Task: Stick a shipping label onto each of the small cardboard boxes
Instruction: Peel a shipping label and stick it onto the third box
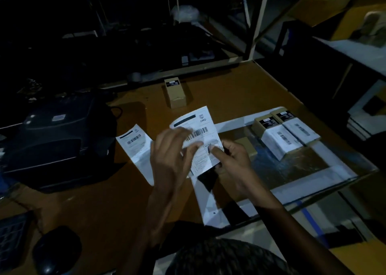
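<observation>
- Fingers of the right hand are pinched on the lower right edge of the shipping label, thumb on top, other fingers curled under it.
- Left hand sits on the label's left side with fingers mostly straight and spread a bit, tips lying across the barcode. It's motion-blurred, so I can't tell if it's actually pinching the paper or just touching it.
- That label is held up off the surface, tilted, printed side facing the camera, with a logo in its top right corner.
- Under the label, a long white backing strip runs down toward the camera, with a dark patch just below the right hand that I can't make out.
- Just left of the held label, a second label lies flat on the surface, barcode up.
- Behind the held label, a bit farther from the camera, one small cardboard box stands alone, with a black sticker on top.
- Right of the held label, two labelled boxes lie touching side by side on a glass panel with a white border. Each has a white label wrapped over it and a black sticker at the far end.
- Well left of the held label is a dark label printer.
- Near the bottom left corner, far from the label, there's a mouse and the edge of a keyboard.
</observation>
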`<state>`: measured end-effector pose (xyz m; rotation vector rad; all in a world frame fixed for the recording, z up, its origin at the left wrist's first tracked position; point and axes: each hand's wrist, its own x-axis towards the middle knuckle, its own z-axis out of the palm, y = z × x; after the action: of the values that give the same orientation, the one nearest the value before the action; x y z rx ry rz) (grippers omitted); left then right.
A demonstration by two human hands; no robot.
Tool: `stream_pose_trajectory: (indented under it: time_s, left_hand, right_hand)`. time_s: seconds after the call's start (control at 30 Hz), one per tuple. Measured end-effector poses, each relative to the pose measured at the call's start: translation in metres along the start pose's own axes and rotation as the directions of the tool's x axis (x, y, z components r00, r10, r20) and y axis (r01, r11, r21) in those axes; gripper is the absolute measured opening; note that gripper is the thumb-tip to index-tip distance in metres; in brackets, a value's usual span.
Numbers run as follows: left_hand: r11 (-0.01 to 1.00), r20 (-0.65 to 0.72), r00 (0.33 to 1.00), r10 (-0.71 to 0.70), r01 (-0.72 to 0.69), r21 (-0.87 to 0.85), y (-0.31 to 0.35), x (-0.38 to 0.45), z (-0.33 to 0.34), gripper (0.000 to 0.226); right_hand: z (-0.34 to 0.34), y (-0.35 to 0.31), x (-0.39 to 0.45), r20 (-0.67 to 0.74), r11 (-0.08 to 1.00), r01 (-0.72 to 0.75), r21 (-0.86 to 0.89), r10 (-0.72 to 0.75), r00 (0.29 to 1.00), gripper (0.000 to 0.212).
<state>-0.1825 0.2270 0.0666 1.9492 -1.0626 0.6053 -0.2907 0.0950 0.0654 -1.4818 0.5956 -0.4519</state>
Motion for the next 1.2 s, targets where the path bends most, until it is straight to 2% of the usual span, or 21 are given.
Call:
stream_pose_trajectory:
  time_s: [0.1, 0.17, 0.33, 0.47, 0.53, 0.7, 0.87, 1.1, 1.17, 1.2]
  left_hand:
    - [0.971, 0.077, 0.974, -0.215, 0.222, -0.094, 0.007, 0.026, -0.001, 0.044]
    - [0.942, 0.148, 0.946, -0.29, 0.309, -0.13, 0.004, 0.036, 0.003, 0.049]
    - [0.885, 0.382, 0.884, -0.27, 0.384, -0.264, -0.012, 0.052, 0.016, 0.015]
    - [0.864, 0.48, 0.843, -0.242, 0.413, -0.289, -0.007, 0.052, 0.029, 0.013]
    - [0.856, 0.498, 0.835, -0.232, 0.418, -0.302, -0.001, 0.053, 0.038, 0.014]
    - [0.865, 0.439, 0.873, -0.212, 0.377, -0.332, 0.029, 0.061, 0.058, 0.014]
    - [0.889, 0.416, 0.892, -0.176, 0.325, -0.322, 0.047, 0.072, 0.079, 0.011]
    - [0.859, 0.451, 0.872, -0.191, 0.371, -0.352, 0.06, 0.087, 0.126, 0.011]
    - [0.86, 0.478, 0.853, -0.209, 0.393, -0.326, 0.059, 0.089, 0.137, 0.015]
    - [0.861, 0.49, 0.844, -0.218, 0.404, -0.311, 0.058, 0.089, 0.141, 0.016]
  right_hand:
    - [-0.006, 0.006, -0.006, -0.004, 0.998, 0.015, -0.054, -0.016, 1.0, 0.009]
    - [-0.009, 0.015, -0.008, -0.024, 0.994, 0.036, -0.104, -0.039, 0.999, 0.01]
    - [-0.014, 0.033, -0.018, -0.094, 0.993, 0.028, -0.115, -0.039, 0.995, 0.015]
    - [-0.022, 0.048, -0.026, -0.16, 0.999, -0.016, -0.036, 0.01, 0.987, 0.021]
    - [-0.03, 0.052, -0.026, -0.176, 0.996, -0.072, 0.048, 0.079, 0.981, 0.024]
    - [-0.055, 0.045, -0.022, -0.144, 0.956, -0.185, 0.226, 0.22, 0.965, 0.034]
    - [-0.083, 0.045, -0.013, -0.133, 0.932, -0.277, 0.232, 0.312, 0.941, 0.037]
    - [-0.114, 0.046, 0.006, -0.228, 0.889, -0.28, 0.363, 0.377, 0.898, 0.019]
    - [-0.115, 0.05, 0.008, -0.251, 0.886, -0.278, 0.372, 0.384, 0.889, 0.026]
    - [-0.116, 0.052, 0.01, -0.256, 0.889, -0.277, 0.364, 0.381, 0.888, 0.038]
